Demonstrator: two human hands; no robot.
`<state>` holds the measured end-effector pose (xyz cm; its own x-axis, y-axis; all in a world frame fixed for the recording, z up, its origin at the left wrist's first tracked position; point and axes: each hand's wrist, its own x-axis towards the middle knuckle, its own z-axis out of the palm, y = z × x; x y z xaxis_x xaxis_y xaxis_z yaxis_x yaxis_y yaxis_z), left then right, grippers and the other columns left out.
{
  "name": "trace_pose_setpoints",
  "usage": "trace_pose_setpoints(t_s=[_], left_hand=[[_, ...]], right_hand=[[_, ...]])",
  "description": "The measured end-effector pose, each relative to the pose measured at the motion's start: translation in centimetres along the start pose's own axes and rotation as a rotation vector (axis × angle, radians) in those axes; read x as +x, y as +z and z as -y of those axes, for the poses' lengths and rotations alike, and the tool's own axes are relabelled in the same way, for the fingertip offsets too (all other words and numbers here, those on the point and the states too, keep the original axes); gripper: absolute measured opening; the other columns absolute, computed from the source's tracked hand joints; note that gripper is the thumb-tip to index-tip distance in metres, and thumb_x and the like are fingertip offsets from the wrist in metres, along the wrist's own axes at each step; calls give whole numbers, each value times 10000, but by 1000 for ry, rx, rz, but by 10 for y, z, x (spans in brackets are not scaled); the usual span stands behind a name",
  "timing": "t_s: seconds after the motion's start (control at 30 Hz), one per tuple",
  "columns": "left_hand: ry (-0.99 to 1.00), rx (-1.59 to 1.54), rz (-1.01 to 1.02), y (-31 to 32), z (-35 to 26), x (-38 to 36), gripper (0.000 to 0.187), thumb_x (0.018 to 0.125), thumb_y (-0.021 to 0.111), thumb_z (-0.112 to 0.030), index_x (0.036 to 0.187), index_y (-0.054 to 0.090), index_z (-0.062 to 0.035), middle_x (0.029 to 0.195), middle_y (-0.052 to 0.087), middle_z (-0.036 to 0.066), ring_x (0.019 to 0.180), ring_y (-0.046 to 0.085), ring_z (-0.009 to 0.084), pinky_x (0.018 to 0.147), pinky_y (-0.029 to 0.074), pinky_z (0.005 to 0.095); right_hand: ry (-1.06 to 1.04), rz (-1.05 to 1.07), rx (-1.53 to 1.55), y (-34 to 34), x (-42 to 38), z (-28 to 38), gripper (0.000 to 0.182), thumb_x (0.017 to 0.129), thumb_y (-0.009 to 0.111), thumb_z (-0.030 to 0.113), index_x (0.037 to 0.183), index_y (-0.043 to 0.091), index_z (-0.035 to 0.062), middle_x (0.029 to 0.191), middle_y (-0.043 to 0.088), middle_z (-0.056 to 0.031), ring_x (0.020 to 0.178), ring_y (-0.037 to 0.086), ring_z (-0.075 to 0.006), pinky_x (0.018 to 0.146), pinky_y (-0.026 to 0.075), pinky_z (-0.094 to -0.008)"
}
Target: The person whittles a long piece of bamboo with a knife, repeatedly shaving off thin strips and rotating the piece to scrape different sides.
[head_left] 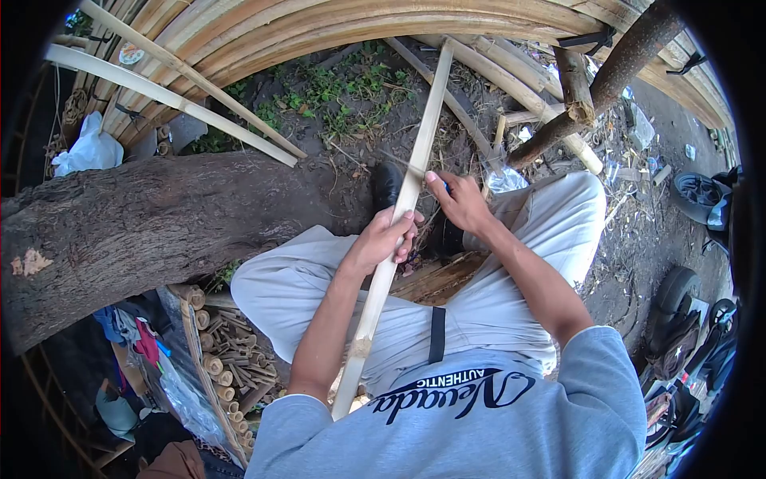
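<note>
A long pale bamboo strip (pixel 425 136) runs slantwise from beside my torso, across my lap, to the ground ahead. My left hand (pixel 386 238) is closed around the strip near its middle, above my lap. My right hand (pixel 460 201) grips a knife, with a bit of blue showing at the handle. The knife's thin dark blade (pixel 399 162) lies across the strip, just beyond my left hand. My right thumb rests close to the strip's edge. Most of the knife handle is hidden in my fingers.
A thick tree trunk (pixel 144 215) lies at the left. Bundled bamboo strips (pixel 343 40) curve across the far side. A dark branch (pixel 614 68) and bamboo poles (pixel 519 88) stand ahead right. Cut bamboo pieces (pixel 239 351) are stacked lower left; a wheel (pixel 696 198) is at right.
</note>
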<state>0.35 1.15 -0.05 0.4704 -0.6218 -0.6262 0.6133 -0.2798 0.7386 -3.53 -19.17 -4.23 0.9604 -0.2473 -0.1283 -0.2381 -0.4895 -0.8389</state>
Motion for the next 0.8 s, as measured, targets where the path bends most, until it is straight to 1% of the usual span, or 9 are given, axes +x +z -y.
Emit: trace_pose_setpoints(t_s=[0.03,0.07,0.2,0.27,0.4,0.47,0.6,0.67,0.8], left_hand=[[1,4,-13,-1,-2,0,277,1056,483,-264,1161,515,-9,734,454,-18,467,424,44,385,374,229],[3,8,-25,-1,-5,-2,262,1045,503,-246,1175,516,-19,723,453,-17,457,432,50,380,381,234],[-35,-55,-14,1,-12,-8,249,1024,527,-214,1191,517,-28,681,427,-22,431,433,55,370,378,238],[30,-50,2,0,-5,-4,250,1046,501,-235,1164,521,-16,637,391,-29,404,393,53,355,347,236],[38,-52,10,-4,10,4,260,1069,464,-265,1104,523,-14,612,363,-38,395,360,45,342,306,236],[6,-69,25,-4,12,2,296,1083,431,-301,1029,510,-20,599,347,-45,385,325,38,333,274,238],[3,-83,22,0,18,-2,308,1084,425,-322,978,485,-39,601,339,-49,385,308,30,327,263,235],[9,-82,20,4,21,-5,306,1084,424,-323,981,483,-41,603,337,-49,386,305,28,327,265,234],[13,-71,20,7,24,-7,307,1081,426,-332,983,473,-45,612,322,-52,402,297,29,334,272,230]], right_hand=[[-105,64,-53,1,-1,0,550,1016,490,466,870,685,-27,671,608,-271,681,632,-461,646,496,-507],[-179,48,-69,3,-2,3,519,1006,514,459,839,687,-1,647,608,-247,640,629,-441,616,506,-504],[-242,93,-161,3,-3,5,508,1000,523,465,815,680,19,610,601,-220,600,624,-427,578,505,-491],[-344,88,-200,5,-4,2,454,991,561,426,769,643,38,572,567,-219,539,587,-426,525,468,-489],[-459,99,-253,6,-5,-4,439,978,578,424,774,643,40,573,577,-206,532,594,-401,518,466,-475],[-523,117,-242,6,-7,-5,422,957,605,424,783,630,41,590,597,-185,533,601,-383,512,465,-467],[-603,121,-253,10,1,-24,414,932,632,433,756,596,60,592,584,-150,531,595,-361,510,457,-456],[-827,88,-330,8,13,-33,434,943,603,480,751,578,91,559,564,-114,512,607,-331,469,451,-439],[-910,14,-379,9,31,-48,450,941,604,489,735,550,92,546,539,-109,498,588,-327,472,450,-444]])
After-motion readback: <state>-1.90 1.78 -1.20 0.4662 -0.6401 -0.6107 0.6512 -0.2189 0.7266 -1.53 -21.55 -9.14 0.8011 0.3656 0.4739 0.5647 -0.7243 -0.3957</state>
